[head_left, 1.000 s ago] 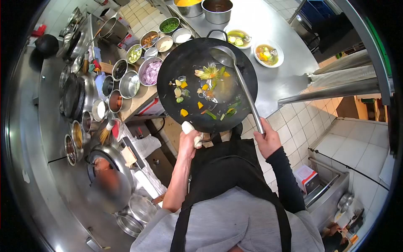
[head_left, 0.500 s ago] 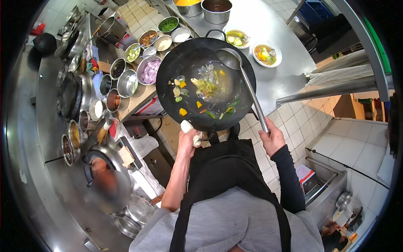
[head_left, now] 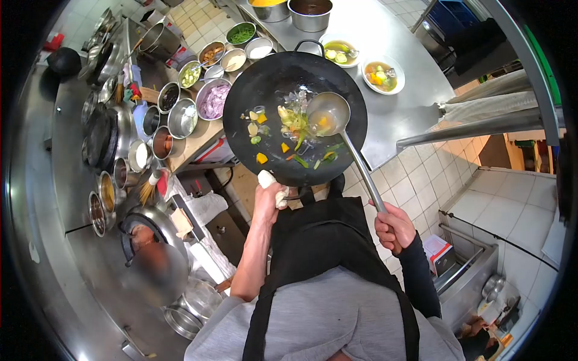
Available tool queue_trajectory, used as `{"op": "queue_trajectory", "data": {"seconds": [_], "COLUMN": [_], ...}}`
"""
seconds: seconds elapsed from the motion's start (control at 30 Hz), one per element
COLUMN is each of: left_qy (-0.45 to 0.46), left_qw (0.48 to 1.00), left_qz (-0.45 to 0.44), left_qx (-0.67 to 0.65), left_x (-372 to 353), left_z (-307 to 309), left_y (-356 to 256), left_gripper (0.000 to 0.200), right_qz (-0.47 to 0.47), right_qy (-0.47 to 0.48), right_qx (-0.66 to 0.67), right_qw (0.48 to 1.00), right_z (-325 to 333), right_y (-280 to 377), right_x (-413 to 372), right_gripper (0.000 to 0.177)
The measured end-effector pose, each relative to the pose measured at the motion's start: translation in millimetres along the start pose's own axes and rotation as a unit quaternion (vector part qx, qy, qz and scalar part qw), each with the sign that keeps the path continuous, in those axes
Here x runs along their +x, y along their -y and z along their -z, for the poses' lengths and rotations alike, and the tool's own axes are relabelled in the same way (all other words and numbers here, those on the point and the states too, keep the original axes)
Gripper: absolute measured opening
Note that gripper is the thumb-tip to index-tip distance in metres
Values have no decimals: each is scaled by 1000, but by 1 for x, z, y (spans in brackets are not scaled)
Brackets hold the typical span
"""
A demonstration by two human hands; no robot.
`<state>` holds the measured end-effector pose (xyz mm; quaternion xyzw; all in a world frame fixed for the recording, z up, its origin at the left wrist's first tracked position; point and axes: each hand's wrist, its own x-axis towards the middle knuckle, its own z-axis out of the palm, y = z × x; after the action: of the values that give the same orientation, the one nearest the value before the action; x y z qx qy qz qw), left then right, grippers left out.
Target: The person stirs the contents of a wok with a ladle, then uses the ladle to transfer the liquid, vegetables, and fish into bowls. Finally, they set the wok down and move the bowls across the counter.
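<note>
A large black wok (head_left: pixel 253 90) is held in front of me, with vegetables (head_left: pixel 292 117) and a little broth in its middle. My left hand (head_left: pixel 269 198) is closed around a white cloth (head_left: pixel 267 178) at the wok's near handle. In my right hand (head_left: pixel 394 227) is the long handle of a steel ladle (head_left: pixel 330 111). The ladle's bowl is inside the wok, right of the vegetables, with some liquid and a yellow-orange piece in it. Yellow pieces and green strips cling to the wok's wall.
Two white bowls of soup, one (head_left: pixel 384 76) right of the wok and one (head_left: pixel 341 53) behind it, stand on the steel counter (head_left: pixel 415 108). Ingredient containers line the left, including sliced purple onion (head_left: pixel 214 101). Metal pots (head_left: pixel 310 13) stand at the far edge.
The ladle has come down and toward me, from the wok's far right side to beside the vegetables. My right hand has moved lower. The vegetables have shifted slightly.
</note>
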<state>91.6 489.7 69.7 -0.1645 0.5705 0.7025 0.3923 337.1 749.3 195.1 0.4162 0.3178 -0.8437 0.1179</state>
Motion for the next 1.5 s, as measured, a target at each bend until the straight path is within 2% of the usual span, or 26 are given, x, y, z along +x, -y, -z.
{"op": "queue_trajectory", "data": {"seconds": [0.27,0.37,0.57,0.73,0.87,0.97,1.0,1.03,1.07,1.1,1.17,1.23,1.3,1.37,1.43,1.5], "left_qy": [-7,-4,-9,-25,-61,-68,-65,-59,-55,-49,-54,-55,-38,-14,-12,-11], "left_qw": [1000,1000,1000,1000,998,997,998,998,998,999,998,998,999,1000,1000,1000], "left_qz": [-4,-8,3,17,18,18,17,16,7,11,13,23,18,6,2,2], "left_qx": [25,28,13,7,12,15,18,22,16,16,14,8,7,0,0,5], "left_x": [0,2,5,-1,-6,-7,-6,-5,-6,-3,-2,0,4,1,2,3], "left_z": [2,2,5,-3,-15,-15,-12,-11,-13,-12,-2,2,4,3,3,4], "left_y": [2,4,9,3,-4,-3,-1,-1,-3,-1,5,5,5,0,1,1], "left_gripper": [17,17,20,19,20,20,20,20,20,20,20,21,20,19,19,20], "right_qz": [13,15,53,115,159,185,194,267,335,395,435,273,187,268,349,299], "right_qy": [14,31,86,74,-14,-101,-139,-192,-240,-278,-232,-134,-76,-26,-33,-38], "right_qx": [34,102,170,123,3,-95,-162,-294,-418,-529,-514,-397,-420,-485,-546,-559], "right_qw": [999,994,980,983,987,973,958,897,810,697,702,866,885,832,761,772], "right_z": [3,7,8,5,3,-3,14,25,34,37,30,14,-9,-18,-30,-41], "right_y": [23,40,84,124,142,142,134,121,108,99,85,76,76,57,34,17], "right_x": [-27,-27,2,56,110,136,153,163,169,168,150,123,107,116,133,130], "right_gripper": [44,44,44,42,43,48,56,58,60,62,65,66,66,64,53,50]}}
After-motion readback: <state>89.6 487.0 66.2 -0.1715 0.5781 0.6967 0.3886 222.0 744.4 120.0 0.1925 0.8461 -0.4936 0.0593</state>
